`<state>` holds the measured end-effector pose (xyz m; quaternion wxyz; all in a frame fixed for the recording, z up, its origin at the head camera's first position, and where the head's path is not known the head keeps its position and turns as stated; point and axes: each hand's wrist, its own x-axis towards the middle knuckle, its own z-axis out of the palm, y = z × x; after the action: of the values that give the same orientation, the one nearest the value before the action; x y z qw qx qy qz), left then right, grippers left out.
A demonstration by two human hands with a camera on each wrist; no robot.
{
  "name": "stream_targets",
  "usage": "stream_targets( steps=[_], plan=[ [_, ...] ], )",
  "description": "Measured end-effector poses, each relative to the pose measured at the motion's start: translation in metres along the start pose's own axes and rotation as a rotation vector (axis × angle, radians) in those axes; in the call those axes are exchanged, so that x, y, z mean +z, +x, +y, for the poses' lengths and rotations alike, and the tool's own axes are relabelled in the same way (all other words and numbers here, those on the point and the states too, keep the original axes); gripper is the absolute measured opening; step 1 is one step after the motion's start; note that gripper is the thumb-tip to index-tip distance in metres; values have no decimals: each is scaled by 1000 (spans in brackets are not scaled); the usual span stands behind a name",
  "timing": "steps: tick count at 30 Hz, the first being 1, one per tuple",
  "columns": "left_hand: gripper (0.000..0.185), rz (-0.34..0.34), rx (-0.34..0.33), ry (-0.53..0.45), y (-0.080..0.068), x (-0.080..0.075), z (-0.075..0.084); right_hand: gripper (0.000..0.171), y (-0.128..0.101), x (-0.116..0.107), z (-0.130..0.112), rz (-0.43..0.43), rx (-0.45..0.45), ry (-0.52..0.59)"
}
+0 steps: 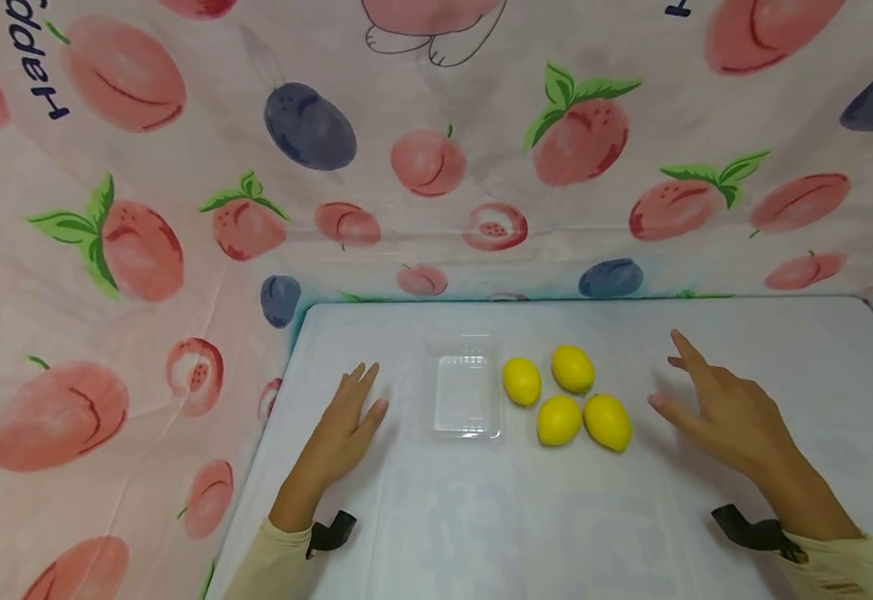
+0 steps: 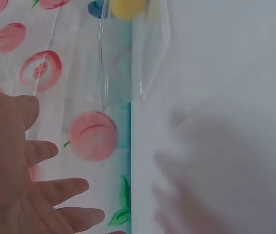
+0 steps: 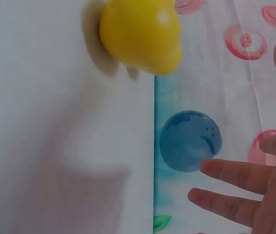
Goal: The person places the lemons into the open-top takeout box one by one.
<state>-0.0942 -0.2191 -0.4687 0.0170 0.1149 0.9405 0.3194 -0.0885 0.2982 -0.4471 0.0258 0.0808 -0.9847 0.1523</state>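
Note:
Several yellow lemons (image 1: 566, 396) lie in a cluster on the white table (image 1: 526, 525); one lemon (image 3: 140, 35) fills the top of the right wrist view. To their left sits a clear plastic tray (image 1: 465, 390), empty, also seen as a clear tray (image 2: 133, 53) in the left wrist view. My left hand (image 1: 350, 417) lies flat on the table left of the tray, fingers straight, holding nothing. My right hand (image 1: 706, 400) hovers just right of the lemons, fingers spread and open, touching none of them.
A pink cloth printed with peaches and plums (image 1: 436, 158) hangs behind and along the left side of the table. The table's left edge (image 1: 256, 467) runs close to my left forearm. Bare white surface lies in front of the lemons.

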Motion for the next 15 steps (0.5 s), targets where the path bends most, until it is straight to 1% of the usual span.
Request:
stream_targets(
  steps=[2,4,8,11,15],
  plan=[
    [67,6,-9,-58,1,4,2,98,1,3,-3,-15,7,50],
    [66,19,-21,-100,2,9,4,98,2,6,-6,-53,28,111],
    [62,47,-81,-215,7,23,10,97,3,13,-11,-127,76,196],
    [60,60,-117,-310,10,34,14,96,0,18,-12,-133,72,226],
    [59,77,-132,-406,18,45,23,94,-5,23,-13,-118,41,272]
  ],
)
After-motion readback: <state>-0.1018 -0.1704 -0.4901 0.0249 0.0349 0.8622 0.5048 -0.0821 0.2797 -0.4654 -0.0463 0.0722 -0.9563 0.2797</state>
